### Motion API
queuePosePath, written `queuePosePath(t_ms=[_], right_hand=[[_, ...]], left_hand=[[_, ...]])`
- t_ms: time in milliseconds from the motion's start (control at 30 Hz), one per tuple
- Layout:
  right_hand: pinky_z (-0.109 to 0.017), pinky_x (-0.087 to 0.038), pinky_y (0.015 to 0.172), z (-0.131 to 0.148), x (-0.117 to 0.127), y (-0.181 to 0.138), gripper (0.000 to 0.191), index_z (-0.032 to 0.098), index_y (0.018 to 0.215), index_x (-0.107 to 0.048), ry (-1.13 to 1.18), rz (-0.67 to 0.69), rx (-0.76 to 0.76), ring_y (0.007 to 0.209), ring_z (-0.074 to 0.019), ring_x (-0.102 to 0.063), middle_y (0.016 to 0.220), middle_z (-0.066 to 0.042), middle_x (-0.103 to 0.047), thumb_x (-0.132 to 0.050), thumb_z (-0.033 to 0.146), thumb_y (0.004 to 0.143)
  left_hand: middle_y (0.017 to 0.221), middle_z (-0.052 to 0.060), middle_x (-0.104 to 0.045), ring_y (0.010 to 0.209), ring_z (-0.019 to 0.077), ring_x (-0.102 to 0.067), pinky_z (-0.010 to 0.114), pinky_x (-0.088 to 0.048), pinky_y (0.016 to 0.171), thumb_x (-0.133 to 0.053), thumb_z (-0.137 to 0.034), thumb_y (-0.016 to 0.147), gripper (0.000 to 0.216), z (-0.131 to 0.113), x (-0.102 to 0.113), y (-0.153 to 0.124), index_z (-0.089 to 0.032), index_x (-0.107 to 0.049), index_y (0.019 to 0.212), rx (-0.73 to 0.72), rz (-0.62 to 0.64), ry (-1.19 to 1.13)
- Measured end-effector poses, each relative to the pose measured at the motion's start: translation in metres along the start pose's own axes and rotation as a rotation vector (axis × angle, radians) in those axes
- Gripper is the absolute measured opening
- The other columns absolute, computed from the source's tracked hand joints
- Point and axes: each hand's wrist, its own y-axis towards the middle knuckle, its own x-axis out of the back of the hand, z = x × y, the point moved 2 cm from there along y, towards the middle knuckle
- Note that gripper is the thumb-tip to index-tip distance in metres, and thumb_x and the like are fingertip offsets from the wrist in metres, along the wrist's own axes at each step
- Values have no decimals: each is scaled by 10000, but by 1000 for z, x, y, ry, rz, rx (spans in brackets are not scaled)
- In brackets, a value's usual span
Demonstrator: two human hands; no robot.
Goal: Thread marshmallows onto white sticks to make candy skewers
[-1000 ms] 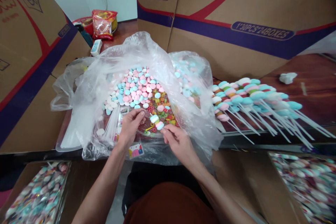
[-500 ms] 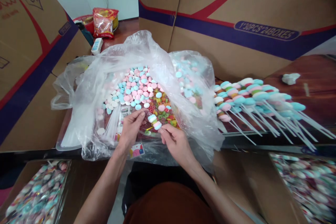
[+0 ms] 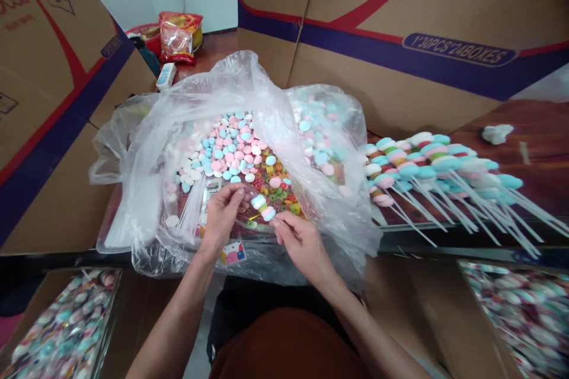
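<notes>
A small marshmallow skewer (image 3: pixel 263 207), with white, blue, pink and yellow-green pieces, is held between my two hands over the opening of a big clear plastic bag (image 3: pixel 262 86). My right hand (image 3: pixel 297 237) pinches its lower end, where the stick is mostly hidden by the fingers. At the skewer's upper end, my left hand (image 3: pixel 226 210) is closed in a pinch on what looks like thin clear wrapper film. Beneath lie loose pink, blue and white marshmallows (image 3: pixel 231 151) and colourful gummy rings (image 3: pixel 275 180). White sticks (image 3: pixel 190 210) lie left of my left hand.
Finished-looking marshmallow skewers (image 3: pixel 438 169) are piled at the right on the table (image 3: pixel 544 136). Large cardboard boxes (image 3: pixel 355 77) stand behind and at left. Lower boxes at both sides hold wrapped sweets (image 3: pixel 66 320). A red snack packet (image 3: pixel 180 35) sits at the back.
Both hands keep their pinches, and the skewer stays almost in place between them. The whole view has shifted very slightly.
</notes>
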Motion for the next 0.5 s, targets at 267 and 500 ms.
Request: queuePosePath(t_ms=[267,500], right_hand=[[-247,-330,504,-12,8,-6,323,203,708,-553,146,-208,-70,503,-110,-398,581,37,-466,-527,438,928],[-243,-302,486,-17,9,-8,335,199,706,-561,200,-224,-104,495,-104,-378,578,40,-467,-561,470,904]], left_hand=[[871,57,-633,799,183,-594,295,-468,765,-522,-137,895,244,-17,-7,-4,-212,-737,982,-424,0,863],[965,88,-644,867,216,-626,314,-479,779,-489,-141,920,279,-14,-41,12,-205,-735,1033,-365,111,1049]])
